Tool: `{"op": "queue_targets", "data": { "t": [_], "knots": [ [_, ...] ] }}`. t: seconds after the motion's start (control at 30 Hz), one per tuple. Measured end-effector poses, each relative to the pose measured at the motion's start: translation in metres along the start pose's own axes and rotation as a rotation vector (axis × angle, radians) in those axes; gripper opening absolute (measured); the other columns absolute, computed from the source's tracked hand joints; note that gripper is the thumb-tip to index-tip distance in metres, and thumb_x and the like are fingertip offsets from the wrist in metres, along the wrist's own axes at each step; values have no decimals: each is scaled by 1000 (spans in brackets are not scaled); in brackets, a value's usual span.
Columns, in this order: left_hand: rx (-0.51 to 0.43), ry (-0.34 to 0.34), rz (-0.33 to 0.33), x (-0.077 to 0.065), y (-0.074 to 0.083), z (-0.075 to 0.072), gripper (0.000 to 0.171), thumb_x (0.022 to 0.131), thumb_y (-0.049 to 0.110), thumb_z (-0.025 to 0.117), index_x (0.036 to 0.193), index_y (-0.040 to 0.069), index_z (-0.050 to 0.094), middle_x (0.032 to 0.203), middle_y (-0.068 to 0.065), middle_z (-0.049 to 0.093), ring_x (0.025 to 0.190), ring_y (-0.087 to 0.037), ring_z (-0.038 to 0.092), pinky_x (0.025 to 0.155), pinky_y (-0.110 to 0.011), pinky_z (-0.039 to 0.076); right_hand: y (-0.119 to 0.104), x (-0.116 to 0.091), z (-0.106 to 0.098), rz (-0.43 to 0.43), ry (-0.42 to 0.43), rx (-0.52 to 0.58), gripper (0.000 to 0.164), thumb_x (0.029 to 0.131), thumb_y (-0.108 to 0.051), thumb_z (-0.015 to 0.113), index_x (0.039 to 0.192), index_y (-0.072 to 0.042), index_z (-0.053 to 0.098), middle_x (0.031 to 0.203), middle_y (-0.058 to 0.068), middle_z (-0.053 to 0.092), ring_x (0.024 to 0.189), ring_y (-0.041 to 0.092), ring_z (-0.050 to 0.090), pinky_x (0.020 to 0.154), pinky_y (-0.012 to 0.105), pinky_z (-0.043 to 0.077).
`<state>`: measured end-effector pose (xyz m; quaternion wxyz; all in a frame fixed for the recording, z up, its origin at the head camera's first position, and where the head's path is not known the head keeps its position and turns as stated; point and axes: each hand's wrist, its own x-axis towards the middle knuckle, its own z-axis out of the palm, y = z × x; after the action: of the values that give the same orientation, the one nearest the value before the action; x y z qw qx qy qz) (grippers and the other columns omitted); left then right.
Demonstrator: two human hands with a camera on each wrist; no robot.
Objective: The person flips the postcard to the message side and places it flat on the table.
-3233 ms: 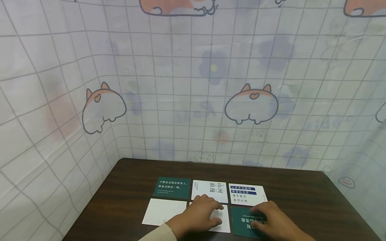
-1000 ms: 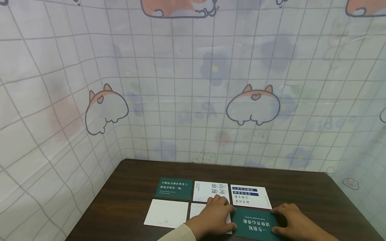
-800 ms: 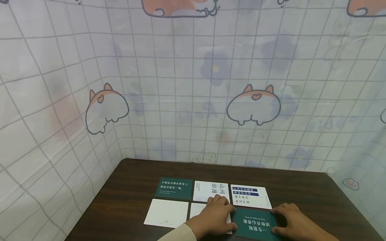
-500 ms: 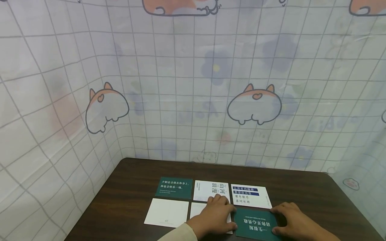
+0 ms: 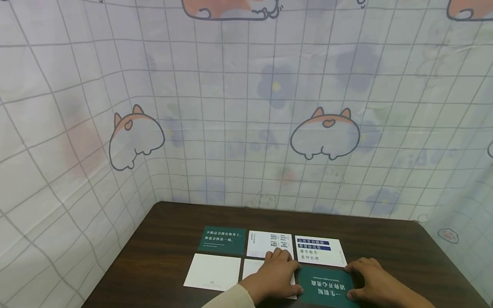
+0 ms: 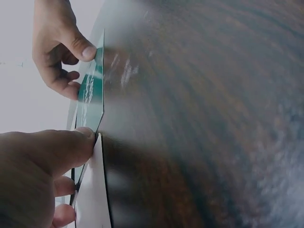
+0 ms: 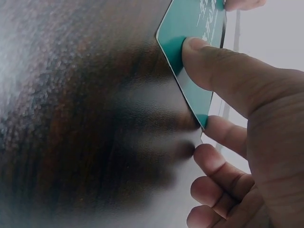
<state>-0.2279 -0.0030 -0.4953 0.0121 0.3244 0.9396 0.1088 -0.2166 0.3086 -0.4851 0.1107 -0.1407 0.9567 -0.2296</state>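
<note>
A green card (image 5: 325, 286) with white writing lies flat at the front right of a block of cards. My right hand (image 5: 375, 280) has its thumb on the card's right edge and a forefinger at its far right corner. Along the left edge my left hand (image 5: 273, 273) touches it with thumb and forefinger tips, the palm over a white card (image 5: 251, 267), which is partly hidden. In the left wrist view both hands reach the green card from opposite sides. The right wrist view shows my right thumb (image 7: 204, 61) lying on its surface, the other fingers loosely bent.
Behind lie a green card (image 5: 221, 240), a white card with large characters (image 5: 265, 244) and a white card with blue bars (image 5: 319, 250). A plain white card (image 5: 213, 271) is at front left. The dark wooden table (image 5: 161, 239) meets a patterned curtain (image 5: 231, 107).
Since the oldest frame both hands have moved right, the left onto the green card's left edge, the right back to its right edge, uncovering its writing. Over the last second nothing visibly shifts.
</note>
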Motion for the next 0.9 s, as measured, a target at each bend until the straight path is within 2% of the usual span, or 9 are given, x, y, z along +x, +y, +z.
{"op": "queue_targets", "data": {
  "t": [0.33,0.53,0.63,0.73,0.9],
  "knots": [
    [28,-21,-4,1,0,-3,60,84,62,75,131,25,68,106,8,49,96,-11,35,81,-34,32,-1,2,-1,2,-1,12,59,72,-38,93,118,-11,67,117,4,63,113,34,50,96,70,39],
    [20,0,9,1,-2,-5,62,82,63,77,130,24,69,110,7,50,100,-11,36,83,-34,33,-2,6,1,38,1,18,60,70,-37,94,116,-11,66,111,1,62,106,30,51,95,70,41],
    [0,17,12,1,-2,-6,62,80,62,79,128,24,68,114,7,51,102,-10,36,84,-34,34,-1,6,2,29,-25,80,63,72,-33,94,119,-5,62,104,1,64,98,25,56,91,63,48],
    [-19,42,11,2,-2,-4,61,78,60,82,126,25,68,116,8,52,104,-9,38,85,-34,34,0,4,2,12,-44,133,68,74,-31,93,122,0,58,96,2,63,87,21,60,82,50,54],
    [-26,94,15,4,-2,1,59,76,58,86,121,25,69,117,11,55,105,-8,39,85,-33,34,-2,0,3,24,-40,161,70,76,-32,91,124,2,54,86,2,59,78,19,59,71,37,52]
  ]
}}
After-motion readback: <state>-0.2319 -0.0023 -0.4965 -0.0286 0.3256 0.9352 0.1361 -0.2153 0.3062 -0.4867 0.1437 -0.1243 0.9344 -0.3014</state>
